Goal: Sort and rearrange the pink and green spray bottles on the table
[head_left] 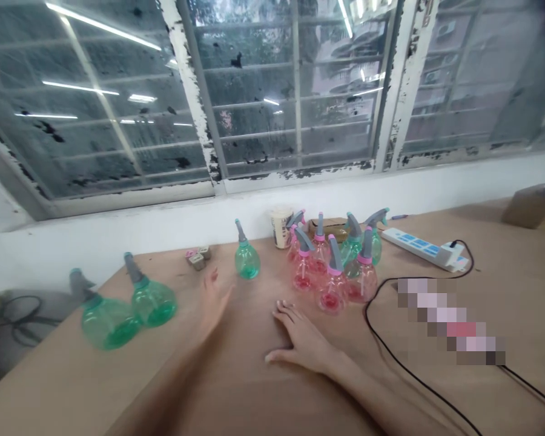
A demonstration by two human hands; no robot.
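Observation:
My left hand (pixel 214 303) is over the table with its fingers apart and nothing in it. Just beyond it stands a green spray bottle (pixel 247 260) with a grey nozzle, apart from the hand. My right hand (pixel 302 339) is spread, palm down, at the table, also holding nothing. Close beyond its fingertips is a cluster of several pink spray bottles (pixel 331 293), with green spray bottles (pixel 352 247) behind them. Two more green spray bottles, one nearer (pixel 111 324) and one beside it (pixel 154 303), stand to the left of my left hand.
A paper cup (pixel 281 230) and a brown box (pixel 329 229) stand by the wall. Small blocks (pixel 197 259) lie left of centre. At right are a power strip (pixel 424 249), a black cable (pixel 390 351), a pixelated item (pixel 449 318) and a cardboard box (pixel 529 206).

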